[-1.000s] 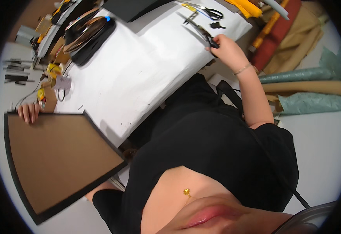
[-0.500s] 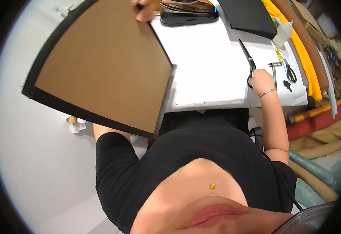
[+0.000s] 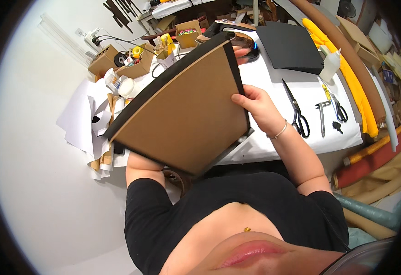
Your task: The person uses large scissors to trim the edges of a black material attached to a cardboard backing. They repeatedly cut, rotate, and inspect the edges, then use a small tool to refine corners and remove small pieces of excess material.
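A flat brown board [image 3: 182, 110] with black-covered edges is held up at a tilt over the near left of the table. My right hand [image 3: 260, 107] pinches its right edge, thumb on the brown face and fingers behind. Most of my left hand [image 3: 241, 54] is hidden behind the board; its fingertips show past the upper right edge, supporting it from the back. Black-handled scissors [image 3: 295, 107] lie on the white-covered table [image 3: 273, 146], right of my right forearm.
Right of the scissors are a metal caliper [image 3: 322, 119], smaller scissors [image 3: 340, 110] and a white squeeze bottle [image 3: 331, 65]. Black sheets [image 3: 289, 46] lie farther back. Cardboard boxes [image 3: 136, 64] and papers [image 3: 83, 119] crowd the left; yellow cloth [image 3: 342, 73] runs along the right.
My right hand has left the scissors on the table and taken hold of the board's right edge. The board has shifted right and tilted differently; my left fingers now show beyond its upper right.
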A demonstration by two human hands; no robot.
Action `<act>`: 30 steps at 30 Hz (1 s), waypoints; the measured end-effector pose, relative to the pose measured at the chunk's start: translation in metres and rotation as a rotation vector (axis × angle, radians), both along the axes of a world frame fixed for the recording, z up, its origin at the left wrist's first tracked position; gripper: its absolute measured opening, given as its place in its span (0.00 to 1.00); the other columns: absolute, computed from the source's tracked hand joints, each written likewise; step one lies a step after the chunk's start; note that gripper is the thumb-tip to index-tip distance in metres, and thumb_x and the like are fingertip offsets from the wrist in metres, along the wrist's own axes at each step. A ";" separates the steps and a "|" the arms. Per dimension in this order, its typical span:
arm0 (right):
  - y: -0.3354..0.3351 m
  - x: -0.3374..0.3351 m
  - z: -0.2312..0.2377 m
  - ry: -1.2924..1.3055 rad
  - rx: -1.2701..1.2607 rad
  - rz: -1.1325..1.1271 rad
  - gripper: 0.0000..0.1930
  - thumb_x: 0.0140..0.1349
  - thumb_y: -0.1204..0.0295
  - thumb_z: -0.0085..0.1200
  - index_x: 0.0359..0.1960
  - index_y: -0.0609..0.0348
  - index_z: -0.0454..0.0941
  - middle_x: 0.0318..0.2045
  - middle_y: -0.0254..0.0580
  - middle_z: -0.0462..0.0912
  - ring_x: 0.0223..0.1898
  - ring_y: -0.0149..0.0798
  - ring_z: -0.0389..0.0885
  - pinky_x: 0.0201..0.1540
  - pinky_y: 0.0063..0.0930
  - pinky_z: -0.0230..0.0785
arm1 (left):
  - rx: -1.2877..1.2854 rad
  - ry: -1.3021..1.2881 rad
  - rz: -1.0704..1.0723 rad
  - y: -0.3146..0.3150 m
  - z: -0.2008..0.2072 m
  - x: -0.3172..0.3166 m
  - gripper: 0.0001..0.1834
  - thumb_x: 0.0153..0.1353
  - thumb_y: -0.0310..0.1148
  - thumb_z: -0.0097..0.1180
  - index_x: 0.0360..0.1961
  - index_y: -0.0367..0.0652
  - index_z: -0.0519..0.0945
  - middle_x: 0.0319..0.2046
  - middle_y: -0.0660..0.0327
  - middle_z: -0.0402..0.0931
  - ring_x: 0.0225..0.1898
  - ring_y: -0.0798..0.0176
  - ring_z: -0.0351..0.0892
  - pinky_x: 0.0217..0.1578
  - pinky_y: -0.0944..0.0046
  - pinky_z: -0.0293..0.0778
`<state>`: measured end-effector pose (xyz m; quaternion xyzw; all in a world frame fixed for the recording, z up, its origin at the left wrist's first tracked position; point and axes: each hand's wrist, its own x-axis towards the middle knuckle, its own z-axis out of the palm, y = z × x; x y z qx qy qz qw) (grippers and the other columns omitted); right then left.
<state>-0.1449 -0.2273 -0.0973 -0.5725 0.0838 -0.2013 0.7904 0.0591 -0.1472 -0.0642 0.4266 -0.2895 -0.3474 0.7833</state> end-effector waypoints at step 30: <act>-0.065 -0.043 0.071 -0.520 -1.596 -0.632 0.35 0.54 0.75 0.72 0.61 0.56 0.65 0.43 0.44 0.87 0.58 0.43 0.81 0.74 0.50 0.50 | -0.060 -1.256 0.850 0.131 -0.002 -0.028 0.45 0.56 0.13 0.65 0.70 0.46 0.55 0.66 0.42 0.62 0.54 0.51 0.80 0.34 0.69 0.85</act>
